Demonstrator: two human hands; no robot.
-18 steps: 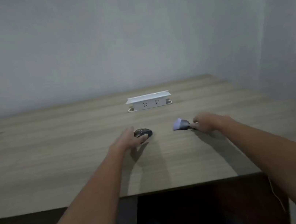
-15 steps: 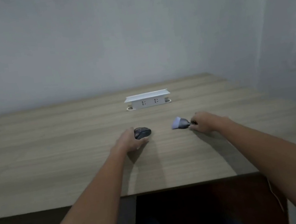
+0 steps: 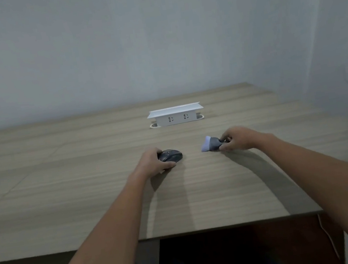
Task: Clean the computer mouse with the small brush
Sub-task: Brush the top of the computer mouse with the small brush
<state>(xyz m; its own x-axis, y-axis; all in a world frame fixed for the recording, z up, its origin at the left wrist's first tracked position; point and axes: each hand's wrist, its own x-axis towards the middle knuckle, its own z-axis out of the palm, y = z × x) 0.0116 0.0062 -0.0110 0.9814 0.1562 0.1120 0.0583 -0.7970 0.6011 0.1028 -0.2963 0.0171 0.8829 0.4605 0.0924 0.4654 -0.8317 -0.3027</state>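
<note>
Dark grey rounded computer mouse (image 3: pixel 170 155) on pale wood-grain worktop (image 3: pixel 87 190), under left hand (image 3: pixel 153 161); fingers curled over its left side, thumb along near edge, gripping. Small brush, dark grey handle, pale lilac bristles (image 3: pixel 211 143), just right of mouse, apart. Right hand (image 3: pixel 238 138) fingers pinched together on handle, bristles pointing left. White socket box (image 3: pixel 175 115) beyond.

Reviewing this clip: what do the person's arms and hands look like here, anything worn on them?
Both forearms are bare all the way to the bottom of the frame, with no sleeves in view. The left hand and right hand wear no gloves. No watch, bracelet or ring is visible, though the picture is soft.
</note>
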